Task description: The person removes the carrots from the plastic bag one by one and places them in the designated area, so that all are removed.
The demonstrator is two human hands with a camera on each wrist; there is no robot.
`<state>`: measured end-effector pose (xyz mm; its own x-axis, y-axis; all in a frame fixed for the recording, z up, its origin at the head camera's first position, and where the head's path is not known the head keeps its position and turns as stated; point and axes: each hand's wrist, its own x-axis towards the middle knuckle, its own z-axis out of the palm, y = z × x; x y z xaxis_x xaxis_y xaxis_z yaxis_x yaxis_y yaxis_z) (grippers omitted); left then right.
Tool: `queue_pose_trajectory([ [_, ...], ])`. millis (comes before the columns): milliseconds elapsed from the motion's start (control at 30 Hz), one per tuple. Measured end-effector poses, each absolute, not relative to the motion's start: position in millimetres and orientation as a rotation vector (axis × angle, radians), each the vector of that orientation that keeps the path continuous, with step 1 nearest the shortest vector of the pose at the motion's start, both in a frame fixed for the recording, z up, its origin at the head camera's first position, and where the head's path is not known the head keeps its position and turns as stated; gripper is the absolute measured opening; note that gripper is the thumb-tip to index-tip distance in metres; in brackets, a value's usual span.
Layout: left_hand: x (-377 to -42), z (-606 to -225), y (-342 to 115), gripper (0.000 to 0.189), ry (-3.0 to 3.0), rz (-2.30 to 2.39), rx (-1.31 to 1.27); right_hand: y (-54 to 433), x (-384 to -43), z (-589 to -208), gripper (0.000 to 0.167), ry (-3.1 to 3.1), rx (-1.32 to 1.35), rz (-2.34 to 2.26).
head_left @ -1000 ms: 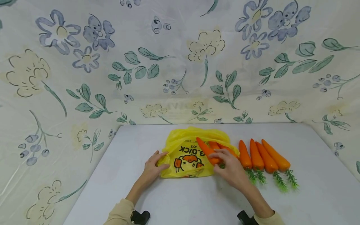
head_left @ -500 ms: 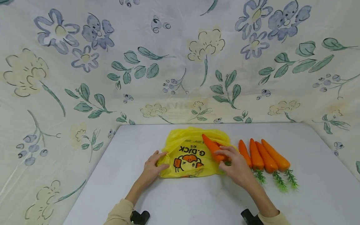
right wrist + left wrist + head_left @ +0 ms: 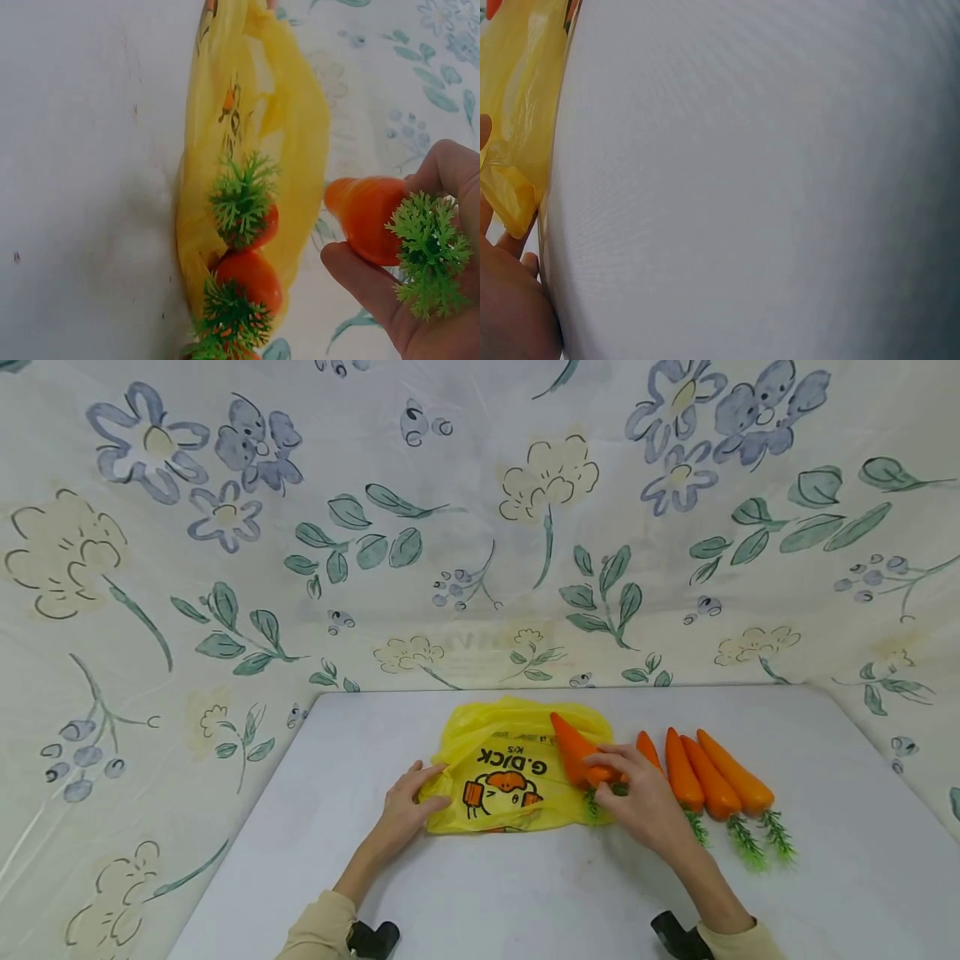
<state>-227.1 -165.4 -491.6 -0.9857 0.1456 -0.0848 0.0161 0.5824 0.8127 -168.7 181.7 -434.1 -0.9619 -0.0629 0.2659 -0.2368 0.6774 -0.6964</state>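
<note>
A yellow plastic bag [image 3: 487, 743] printed with a cartoon face lies on the white table. At its left edge my left hand [image 3: 408, 802] holds the plastic between thumb and fingers; the left wrist view shows only part of that hand [image 3: 514, 300]. My right hand [image 3: 645, 797] pinches an orange carrot [image 3: 572, 745] with a green top, its tip pointing away over the bag. In the right wrist view this carrot [image 3: 371, 217] is apart from the bag [image 3: 304, 135]. Other carrots [image 3: 251, 281] show their green tops at the bag's opening, partly hidden.
Several orange carrots [image 3: 720, 793] lie side by side to the right of the bag, green tops toward me. The white table [image 3: 510, 893] meets a flower-patterned cloth [image 3: 465, 627] behind and at the sides.
My right hand has moved to the right with the carrot, whose tip has shifted right across the bag. The left hand has stayed at the bag's left edge.
</note>
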Motion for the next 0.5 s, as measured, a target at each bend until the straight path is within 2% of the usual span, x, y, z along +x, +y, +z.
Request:
queue_pose_trajectory([
  [500,-226.1,-489.5,-164.9,0.061,2.666,1.352,0.142,213.4,-170.7,-437.5,0.032,-2.691,0.137,1.123],
])
